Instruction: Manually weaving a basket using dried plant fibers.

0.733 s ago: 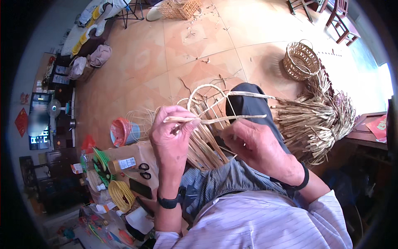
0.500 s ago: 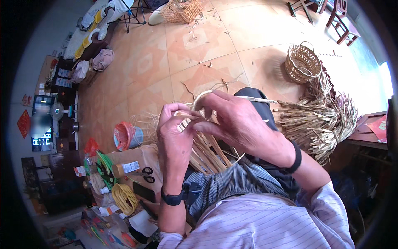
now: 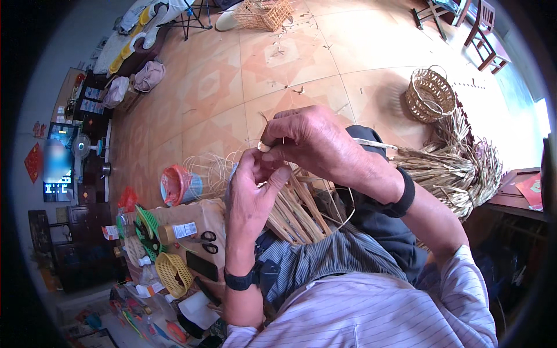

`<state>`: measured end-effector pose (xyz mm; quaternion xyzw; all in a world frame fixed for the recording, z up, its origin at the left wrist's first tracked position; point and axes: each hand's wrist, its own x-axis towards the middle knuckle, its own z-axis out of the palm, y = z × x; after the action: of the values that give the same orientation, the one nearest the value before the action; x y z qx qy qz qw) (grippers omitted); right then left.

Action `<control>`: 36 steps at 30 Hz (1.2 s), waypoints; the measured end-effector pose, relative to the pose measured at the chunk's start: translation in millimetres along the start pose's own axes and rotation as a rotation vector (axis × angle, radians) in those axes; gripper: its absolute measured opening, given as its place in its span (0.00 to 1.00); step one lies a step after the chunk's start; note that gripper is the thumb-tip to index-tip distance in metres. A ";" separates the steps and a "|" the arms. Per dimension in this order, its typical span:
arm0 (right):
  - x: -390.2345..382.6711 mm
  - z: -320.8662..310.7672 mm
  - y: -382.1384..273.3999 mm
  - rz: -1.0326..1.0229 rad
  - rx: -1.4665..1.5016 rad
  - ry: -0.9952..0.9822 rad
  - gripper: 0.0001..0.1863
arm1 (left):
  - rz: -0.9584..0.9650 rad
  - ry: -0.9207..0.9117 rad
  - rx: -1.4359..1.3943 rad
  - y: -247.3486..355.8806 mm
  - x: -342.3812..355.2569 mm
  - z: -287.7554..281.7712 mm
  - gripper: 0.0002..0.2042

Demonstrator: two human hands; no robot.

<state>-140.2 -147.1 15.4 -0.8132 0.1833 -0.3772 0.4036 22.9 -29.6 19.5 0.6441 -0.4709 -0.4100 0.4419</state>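
Head view: the right hand [image 3: 322, 142] arches over the work, thumb and fingertips pinched on a pale strip [image 3: 264, 147], whose short end shows at the left of those tips. Just below and to the left, the left hand [image 3: 250, 188] has its fingers curled up close to that same end, thumb raised; the overlap hides whether it also grips anything, so I cannot tell. Beneath both hands, a fan of straw strips [image 3: 296, 214] slopes down to the lap, and a thin curved strand [image 3: 351, 206] bows out on the right, clear of the pinch.
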 end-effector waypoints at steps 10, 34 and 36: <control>-20.3 15.5 15.1 0.020 0.060 0.171 0.08 | -0.062 -0.045 -0.028 -11.0 4.7 7.8 0.11; -119.6 7.8 -16.3 0.060 -0.367 0.292 0.17 | -0.103 0.096 0.198 3.5 -65.3 46.0 0.06; -131.4 6.4 -21.3 -0.020 -0.345 0.235 0.17 | -0.076 0.081 0.261 5.1 -64.9 44.2 0.06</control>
<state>-220.6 -51.7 -31.3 -0.8223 0.2828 -0.4367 0.2306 -34.4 24.3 19.6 0.7296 -0.4772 -0.3353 0.3573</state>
